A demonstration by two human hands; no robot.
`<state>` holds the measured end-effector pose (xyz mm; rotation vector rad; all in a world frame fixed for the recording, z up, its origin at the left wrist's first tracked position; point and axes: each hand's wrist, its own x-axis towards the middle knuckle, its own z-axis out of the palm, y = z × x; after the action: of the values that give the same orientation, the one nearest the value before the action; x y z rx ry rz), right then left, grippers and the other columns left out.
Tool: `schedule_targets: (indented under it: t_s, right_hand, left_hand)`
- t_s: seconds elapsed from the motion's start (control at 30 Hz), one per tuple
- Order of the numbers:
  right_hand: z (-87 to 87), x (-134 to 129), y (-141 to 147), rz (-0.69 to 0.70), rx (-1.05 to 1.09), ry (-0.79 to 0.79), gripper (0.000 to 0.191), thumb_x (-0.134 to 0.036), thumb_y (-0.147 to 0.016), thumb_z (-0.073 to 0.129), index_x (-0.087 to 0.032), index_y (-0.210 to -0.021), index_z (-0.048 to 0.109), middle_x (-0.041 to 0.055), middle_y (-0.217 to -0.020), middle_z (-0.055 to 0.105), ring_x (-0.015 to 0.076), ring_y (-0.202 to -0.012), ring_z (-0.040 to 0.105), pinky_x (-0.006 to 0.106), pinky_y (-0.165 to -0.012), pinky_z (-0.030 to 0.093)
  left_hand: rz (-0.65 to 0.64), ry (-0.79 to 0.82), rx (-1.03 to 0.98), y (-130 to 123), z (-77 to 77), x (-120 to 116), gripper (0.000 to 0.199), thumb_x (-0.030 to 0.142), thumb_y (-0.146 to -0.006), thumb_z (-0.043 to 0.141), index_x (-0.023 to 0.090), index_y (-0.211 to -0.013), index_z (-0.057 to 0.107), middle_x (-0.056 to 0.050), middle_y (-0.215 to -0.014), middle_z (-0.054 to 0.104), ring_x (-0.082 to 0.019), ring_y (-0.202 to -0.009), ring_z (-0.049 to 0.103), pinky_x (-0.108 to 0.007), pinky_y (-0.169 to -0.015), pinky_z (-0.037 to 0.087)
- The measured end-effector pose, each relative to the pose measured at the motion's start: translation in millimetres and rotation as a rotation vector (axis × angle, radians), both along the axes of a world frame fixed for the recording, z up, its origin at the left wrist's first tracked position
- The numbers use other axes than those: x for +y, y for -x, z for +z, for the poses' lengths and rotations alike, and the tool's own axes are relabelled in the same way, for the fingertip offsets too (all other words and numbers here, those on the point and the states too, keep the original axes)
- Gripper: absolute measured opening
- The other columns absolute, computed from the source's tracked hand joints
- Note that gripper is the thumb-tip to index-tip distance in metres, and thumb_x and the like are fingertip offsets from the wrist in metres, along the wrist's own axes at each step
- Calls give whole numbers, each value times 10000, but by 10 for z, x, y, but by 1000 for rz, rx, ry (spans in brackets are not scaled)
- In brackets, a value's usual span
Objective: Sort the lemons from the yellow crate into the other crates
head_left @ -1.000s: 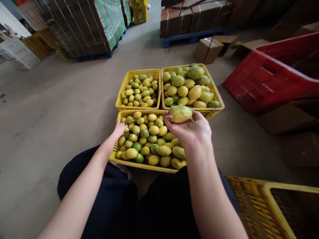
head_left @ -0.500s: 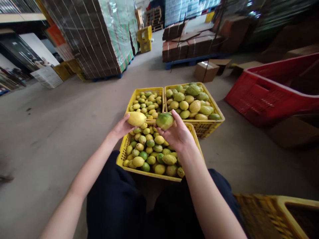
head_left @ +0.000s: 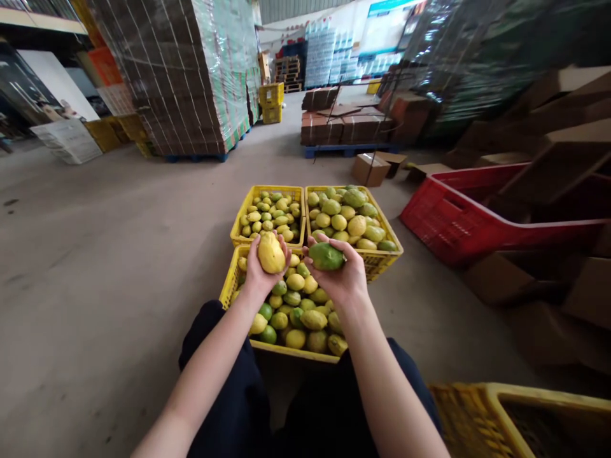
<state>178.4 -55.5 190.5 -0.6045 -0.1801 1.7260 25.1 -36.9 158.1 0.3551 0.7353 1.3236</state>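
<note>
At the far left of the frame, upper part, I see white crates standing on the grey floor, and right of them a tall strapped stack of boxes, its right face wrapped in clear plastic, on a blue pallet. A pair of small yellow crates stands one on the other at upper centre.

Left of the middle, my left hand is cupped palm up and holds a yellow fruit, fingers curled around its far side. Just beyond it sits the back left crate, yellow and full of small yellow and green fruits. Below both my hands, at centre, the front crate is filled with mixed yellow and green fruits, and my forearms cross over its edges.

Just right of centre, my right hand holds a green fruit, lying on its side between my fingers and thumb; the two held fruits are near each other but apart. Behind it is the back right crate, heaped with larger fruits.

Farther right, a small carton lies on the floor, then a red crate with cardboard in and around it. Another yellow crate fills the lower right corner.
</note>
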Motion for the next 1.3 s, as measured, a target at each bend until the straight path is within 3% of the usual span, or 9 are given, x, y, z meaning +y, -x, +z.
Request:
schedule_targets:
  t_s: [0.17, 0.37, 0.47, 0.63, 0.77, 0.9, 1.1, 1.3]
  right_hand:
    - [-98, 85, 144, -18, 69, 0, 64, -250, -703, 636, -200, -728, 603, 41, -715, 694, 187, -663, 671, 259, -487, 519]
    - [-94, 80, 271, -5, 132, 21, 121, -310, -729, 629, -206, -702, 572, 16, -677, 669, 167, -617, 642, 233, -446, 468]
    - [-70, 83, 285, 1, 47, 14, 142, -326, -731, 644, -192, -770, 619, 52, -725, 702, 193, -674, 677, 266, -508, 529]
    - [-19, 77, 265, -74, -54, -115, 159, -164, -660, 620, -201, -814, 628, 49, -785, 736, 205, -784, 713, 299, -655, 603]
    - [-14, 98, 248, -84, -222, -151, 85, -259, -774, 638, -222, -850, 625, 11, -737, 720, 171, -645, 680, 257, -504, 557]
    - [-69, 116, 287, -88, -452, -203, 232, -398, -760, 738, -211, -841, 627, -22, -662, 669, 117, -472, 560, 205, -349, 401]
    - [-164, 30, 479, -97, -769, -300, 348, -459, -655, 851, -209, -783, 646, -55, -626, 614, 84, -464, 492, 194, -350, 378]
    - [-197, 6, 568, -81, -935, -373, 482, -395, -527, 917, -226, -863, 616, -69, -648, 614, 119, -512, 526, 239, -436, 465]
  left_hand:
    - [30, 96, -63, -66, -11, -53, 392, 464, -955, 450, 202, -1147, 669, -69, -1158, 726, -181, -981, 711, -291, -858, 588]
    - [70, 97, -198, -85, 53, -99, 401, 469, -964, 422, 206, -1103, 692, -63, -1181, 730, -201, -1057, 700, -289, -893, 578]
    - [81, 76, -187, -81, 23, -96, 417, 470, -956, 412, 195, -1097, 692, -70, -1147, 737, -220, -1107, 686, -318, -925, 572]
    - [58, -8, -96, -31, -11, -70, 444, 447, -916, 388, 223, -1166, 679, -58, -1201, 721, -247, -1196, 646, -400, -956, 567]
    - [84, -54, -56, 16, 35, -63, 430, 454, -903, 418, 239, -1181, 666, -55, -1247, 703, -247, -1209, 638, -396, -944, 571]
    - [171, -6, -37, 41, 79, -47, 378, 459, -925, 462, 242, -1164, 657, -51, -1201, 711, -218, -1146, 670, -348, -923, 574]
    - [200, 95, -208, 45, 79, -32, 300, 458, -929, 534, 191, -940, 671, -39, -900, 732, -203, -1015, 705, -307, -900, 576]
    - [219, 96, -183, 29, 56, -15, 261, 414, -904, 574, 177, -932, 680, -17, -824, 718, -166, -795, 705, -283, -839, 577]
